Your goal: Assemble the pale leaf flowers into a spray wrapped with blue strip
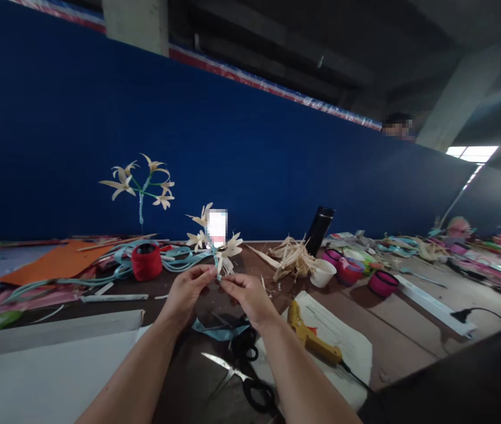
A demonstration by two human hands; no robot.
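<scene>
My left hand (192, 290) and my right hand (250, 297) meet at mid-table, thumbs and fingertips closed in a pinch. Between them is the thin blue-green stem of a handmade flower spray (229, 251), which stands upright with several pale, dried-leaf-like petals. A lit phone screen (217, 225) is behind the spray and partly covered by it. Below my hands lie a pale blue strip (217, 331) and black-handled scissors (256, 393) with open blades. To the right, a yellow glue gun (314, 337) rests on a sheet of white paper (356, 347).
Another flower spray (141, 197) stands back left, near a red tape roll (146, 262) and blue cords (120, 268). Dried husks (294, 259), a white cup (322, 272), a black flask (319, 229) and a power strip (435, 305) are on the right. A blue partition (254, 147) rises behind.
</scene>
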